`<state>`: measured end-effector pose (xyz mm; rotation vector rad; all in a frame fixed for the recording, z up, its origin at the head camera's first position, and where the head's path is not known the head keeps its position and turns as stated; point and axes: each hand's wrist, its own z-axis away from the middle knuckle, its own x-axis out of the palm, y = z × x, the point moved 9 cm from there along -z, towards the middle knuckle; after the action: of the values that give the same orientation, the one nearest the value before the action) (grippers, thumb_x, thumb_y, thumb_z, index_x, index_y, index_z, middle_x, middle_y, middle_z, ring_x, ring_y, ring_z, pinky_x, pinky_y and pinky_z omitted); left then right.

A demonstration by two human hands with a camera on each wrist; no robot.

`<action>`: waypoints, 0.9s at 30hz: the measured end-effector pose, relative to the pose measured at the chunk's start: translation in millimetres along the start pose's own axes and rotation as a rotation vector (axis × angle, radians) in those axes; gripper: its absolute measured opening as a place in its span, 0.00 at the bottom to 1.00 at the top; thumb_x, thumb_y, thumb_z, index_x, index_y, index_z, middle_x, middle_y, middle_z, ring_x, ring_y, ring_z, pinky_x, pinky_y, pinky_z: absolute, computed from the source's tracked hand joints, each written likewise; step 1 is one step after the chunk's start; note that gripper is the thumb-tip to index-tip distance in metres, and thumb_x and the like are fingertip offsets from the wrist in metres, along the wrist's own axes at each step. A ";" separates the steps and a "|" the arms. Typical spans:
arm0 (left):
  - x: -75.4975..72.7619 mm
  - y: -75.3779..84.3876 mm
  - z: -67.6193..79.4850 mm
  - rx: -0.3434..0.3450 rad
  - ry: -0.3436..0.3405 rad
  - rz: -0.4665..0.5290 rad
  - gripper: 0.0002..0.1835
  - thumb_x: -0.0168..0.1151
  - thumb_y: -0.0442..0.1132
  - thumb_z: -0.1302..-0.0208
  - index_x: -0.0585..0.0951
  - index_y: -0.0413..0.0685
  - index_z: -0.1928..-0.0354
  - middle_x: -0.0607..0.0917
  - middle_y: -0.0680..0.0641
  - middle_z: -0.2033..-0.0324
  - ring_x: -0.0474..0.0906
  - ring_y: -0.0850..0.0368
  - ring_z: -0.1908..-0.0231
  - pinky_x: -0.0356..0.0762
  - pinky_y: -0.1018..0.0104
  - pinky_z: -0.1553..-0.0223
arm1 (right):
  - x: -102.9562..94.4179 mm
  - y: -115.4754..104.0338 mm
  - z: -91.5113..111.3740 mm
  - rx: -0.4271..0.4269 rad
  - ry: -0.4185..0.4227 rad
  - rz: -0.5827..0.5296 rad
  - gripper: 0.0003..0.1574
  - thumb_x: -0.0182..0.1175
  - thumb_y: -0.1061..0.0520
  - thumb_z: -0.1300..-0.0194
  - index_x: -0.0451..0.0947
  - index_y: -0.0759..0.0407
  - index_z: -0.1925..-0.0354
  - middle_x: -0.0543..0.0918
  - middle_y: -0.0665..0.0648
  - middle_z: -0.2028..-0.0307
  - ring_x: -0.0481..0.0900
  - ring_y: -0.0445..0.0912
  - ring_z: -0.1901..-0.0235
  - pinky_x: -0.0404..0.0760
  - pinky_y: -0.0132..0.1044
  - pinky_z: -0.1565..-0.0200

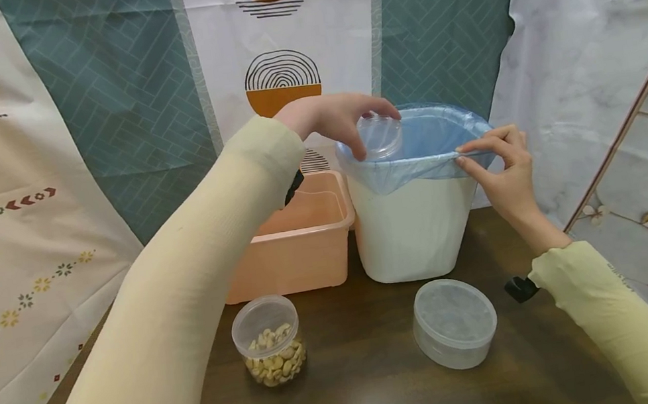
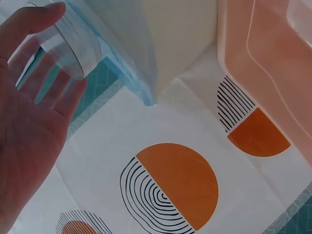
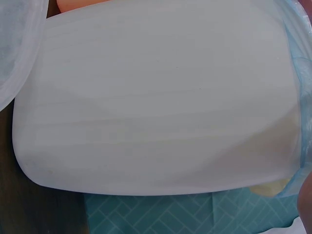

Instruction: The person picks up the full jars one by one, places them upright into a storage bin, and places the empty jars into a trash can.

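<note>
My left hand [image 1: 334,117] grips a clear plastic jar [image 1: 381,139] at the left side of the bin's mouth. In the left wrist view the thumb and fingers curl round this jar [image 2: 80,46], which is tilted over. A blue bin liner [image 1: 442,130] is folded over the rim of the white trash bin [image 1: 417,231]. At the bin's front right edge my right hand [image 1: 506,164] pinches the liner between thumb and forefinger. The right wrist view is mostly filled by the bin's wall [image 3: 161,107], with only a bit of finger at the right edge.
A peach plastic tub [image 1: 295,262] stands directly left of the bin. On the dark wooden table [image 1: 365,350], a jar of cashews [image 1: 272,351] is at front left and a frosted round container [image 1: 454,324] at front right. Patterned curtains hang behind.
</note>
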<state>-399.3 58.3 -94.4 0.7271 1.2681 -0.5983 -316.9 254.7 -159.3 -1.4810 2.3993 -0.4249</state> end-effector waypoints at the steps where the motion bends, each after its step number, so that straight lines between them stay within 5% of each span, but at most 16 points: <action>1: 0.6 0.2 -1.3 -0.006 -0.010 -0.004 0.42 0.68 0.38 0.41 0.61 0.65 0.26 0.60 0.53 0.26 0.54 0.51 0.27 0.70 0.53 0.33 | 0.0 0.7 -0.1 0.002 -0.003 0.003 0.08 0.65 0.73 0.45 0.83 0.76 0.64 0.70 0.33 0.63 0.62 0.33 0.55 0.55 0.30 0.49; 27: -7.2 5.1 -10.3 -0.049 -0.081 0.005 0.44 0.67 0.37 0.40 0.59 0.67 0.25 0.57 0.53 0.24 0.51 0.50 0.25 0.69 0.54 0.31 | -1.5 5.8 -1.9 0.011 -0.002 0.017 0.08 0.65 0.72 0.45 0.83 0.75 0.63 0.70 0.33 0.63 0.63 0.33 0.55 0.54 0.30 0.48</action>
<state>-403.4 69.6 -87.9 0.6592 1.2012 -0.5852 -321.7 258.7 -159.7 -1.4544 2.4032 -0.4317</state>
